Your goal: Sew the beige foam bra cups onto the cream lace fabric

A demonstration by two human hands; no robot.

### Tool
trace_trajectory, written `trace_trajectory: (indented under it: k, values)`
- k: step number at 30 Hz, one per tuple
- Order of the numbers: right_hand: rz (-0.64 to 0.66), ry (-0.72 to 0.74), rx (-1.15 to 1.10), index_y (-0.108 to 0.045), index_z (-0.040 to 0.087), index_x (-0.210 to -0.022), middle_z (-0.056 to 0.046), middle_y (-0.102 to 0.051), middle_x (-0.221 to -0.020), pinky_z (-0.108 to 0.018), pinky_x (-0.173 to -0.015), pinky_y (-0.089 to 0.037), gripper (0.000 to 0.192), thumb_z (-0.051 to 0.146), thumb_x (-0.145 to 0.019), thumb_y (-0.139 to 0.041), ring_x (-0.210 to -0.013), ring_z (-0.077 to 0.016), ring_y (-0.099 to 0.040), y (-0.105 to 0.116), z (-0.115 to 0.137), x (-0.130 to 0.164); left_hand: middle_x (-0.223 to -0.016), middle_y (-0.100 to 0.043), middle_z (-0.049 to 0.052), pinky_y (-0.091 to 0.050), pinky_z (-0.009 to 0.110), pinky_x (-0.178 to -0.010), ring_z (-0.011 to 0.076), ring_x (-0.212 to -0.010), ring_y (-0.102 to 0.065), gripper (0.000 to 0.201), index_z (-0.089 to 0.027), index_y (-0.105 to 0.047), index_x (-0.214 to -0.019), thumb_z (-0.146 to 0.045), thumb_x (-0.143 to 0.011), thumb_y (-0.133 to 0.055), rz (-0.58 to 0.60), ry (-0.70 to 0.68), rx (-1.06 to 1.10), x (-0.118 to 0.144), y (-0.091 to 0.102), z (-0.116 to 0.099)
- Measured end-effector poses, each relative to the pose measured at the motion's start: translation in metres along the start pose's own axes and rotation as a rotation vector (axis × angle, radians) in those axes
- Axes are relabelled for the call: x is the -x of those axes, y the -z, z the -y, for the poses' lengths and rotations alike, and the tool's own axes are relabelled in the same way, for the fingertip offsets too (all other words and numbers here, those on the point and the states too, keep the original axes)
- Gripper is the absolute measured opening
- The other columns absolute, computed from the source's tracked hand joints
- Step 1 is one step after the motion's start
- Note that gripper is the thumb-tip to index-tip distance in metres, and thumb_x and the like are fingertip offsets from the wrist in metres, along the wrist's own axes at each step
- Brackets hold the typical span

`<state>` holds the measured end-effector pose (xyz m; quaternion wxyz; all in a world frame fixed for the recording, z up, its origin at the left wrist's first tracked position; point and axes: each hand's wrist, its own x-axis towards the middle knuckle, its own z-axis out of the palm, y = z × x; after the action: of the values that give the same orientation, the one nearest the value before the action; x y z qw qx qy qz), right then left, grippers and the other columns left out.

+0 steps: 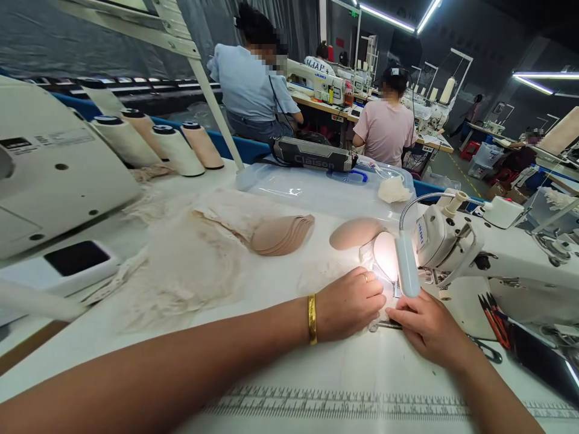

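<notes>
My left hand [350, 304], with a ring and a gold bracelet on the wrist, is closed with curled fingers at the edge of a pale fabric piece [368, 256] beside the needle area of the sewing machine [497, 244]. From the other side my right hand [429, 322] pinches at the same fabric close to the presser foot, its fingertips partly hidden by the lamp [408, 265]. A brightly lit cup-shaped pad [385, 254] lies with the fabric just beyond my fingers. Behind it rests a beige pad [355, 233].
Left of my hands lie a stack of beige pads [284, 235] and sheer lace [190, 271]. A plastic box lid [289, 190], thread cones [178, 150] and a second machine [58, 163] stand behind. Red-handled snips [494, 319] and a phone [543, 355] lie right. Co-workers sit beyond.
</notes>
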<state>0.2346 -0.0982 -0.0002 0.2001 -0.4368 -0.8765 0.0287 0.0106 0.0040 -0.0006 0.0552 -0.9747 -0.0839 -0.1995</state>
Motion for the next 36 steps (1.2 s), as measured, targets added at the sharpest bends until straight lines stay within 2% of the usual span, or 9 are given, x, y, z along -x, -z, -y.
trace_trajectory:
  k: [10, 16, 21, 23, 26, 30, 33, 36]
  values:
    - [0.02, -0.025, -0.051, -0.064, 0.025, -0.113, -0.005, -0.063, -0.095, -0.03, -0.072, -0.045, 0.037, 0.002, -0.089, -0.047, -0.086, -0.02, -0.05, 0.003, -0.003, 0.001, -0.084, -0.061, 0.004, -0.041, 0.036, -0.075, 0.0194, -0.073, -0.051, 0.009, -0.017, -0.064, -0.082, -0.022, -0.089, -0.061, 0.052, 0.049, 0.074, -0.002, 0.001, -0.003]
    - [0.009, -0.06, -0.049, -0.061, 0.024, -0.117, -0.005, -0.063, -0.095, -0.032, -0.074, -0.048, 0.035, 0.006, -0.091, -0.048, -0.088, -0.0211, -0.053, -0.001, -0.003, 0.001, -0.089, -0.062, 0.005, -0.039, 0.035, -0.072, 0.0194, -0.074, -0.049, 0.008, -0.017, -0.065, -0.085, -0.022, -0.089, -0.06, -0.005, 0.067, 0.119, 0.002, -0.008, -0.002]
    - [-0.027, -0.103, 0.034, -0.063, 0.024, -0.111, -0.008, -0.065, -0.099, -0.035, -0.077, -0.05, 0.027, 0.011, -0.095, -0.046, -0.095, -0.0234, -0.058, -0.007, -0.003, -0.001, -0.081, -0.061, 0.004, -0.037, 0.035, -0.069, 0.0192, -0.07, -0.048, 0.013, -0.018, -0.063, -0.08, -0.026, -0.089, -0.06, -0.114, 0.029, 0.105, 0.001, -0.027, 0.006]
    - [-0.047, -0.12, 0.068, -0.063, 0.024, -0.111, -0.008, -0.065, -0.097, -0.034, -0.075, -0.05, 0.028, 0.011, -0.095, -0.045, -0.093, -0.0235, -0.059, -0.009, -0.003, -0.002, -0.08, -0.061, 0.004, -0.038, 0.036, -0.072, 0.0199, -0.073, -0.051, 0.014, -0.018, -0.063, -0.08, -0.027, -0.091, -0.06, -0.116, 0.009, 0.114, -0.002, -0.031, 0.012]
    - [-0.095, -0.138, 0.119, -0.063, 0.024, -0.111, -0.008, -0.065, -0.095, -0.03, -0.065, -0.047, 0.027, 0.012, -0.095, -0.046, -0.089, -0.0227, -0.06, -0.013, -0.006, -0.001, -0.088, -0.067, 0.005, -0.041, 0.037, -0.08, 0.0209, -0.081, -0.057, 0.013, -0.018, -0.066, -0.085, -0.026, -0.092, -0.06, -0.086, -0.021, 0.15, -0.009, -0.03, 0.02]
    - [-0.121, -0.179, 0.154, -0.062, 0.024, -0.101, -0.007, -0.065, -0.094, -0.028, -0.056, -0.04, 0.02, 0.013, -0.096, -0.046, -0.083, -0.0208, -0.059, -0.016, -0.01, 0.0, -0.105, -0.072, 0.006, -0.043, 0.038, -0.088, 0.0221, -0.093, -0.061, 0.012, -0.019, -0.07, -0.092, -0.024, -0.094, -0.058, -0.031, -0.044, 0.216, -0.018, -0.027, 0.031]
    - [-0.116, -0.219, 0.152, -0.061, 0.024, -0.098, -0.006, -0.065, -0.091, -0.027, -0.054, -0.038, 0.02, 0.013, -0.096, -0.046, -0.081, -0.0202, -0.059, -0.016, -0.01, 0.0, -0.114, -0.072, 0.007, -0.043, 0.038, -0.093, 0.0231, -0.1, -0.062, 0.016, -0.02, -0.071, -0.098, -0.023, -0.096, -0.055, -0.031, -0.06, 0.253, -0.021, -0.029, 0.036]
    - [-0.105, -0.207, 0.162, -0.062, 0.024, -0.103, -0.007, -0.066, -0.097, -0.027, -0.057, -0.04, 0.023, 0.011, -0.095, -0.046, -0.08, -0.0197, -0.06, -0.016, -0.01, 0.001, -0.115, -0.072, 0.007, -0.043, 0.038, -0.093, 0.0235, -0.101, -0.062, 0.019, -0.019, -0.072, -0.1, -0.024, -0.096, -0.054, -0.035, -0.063, 0.27, -0.021, -0.031, 0.038]
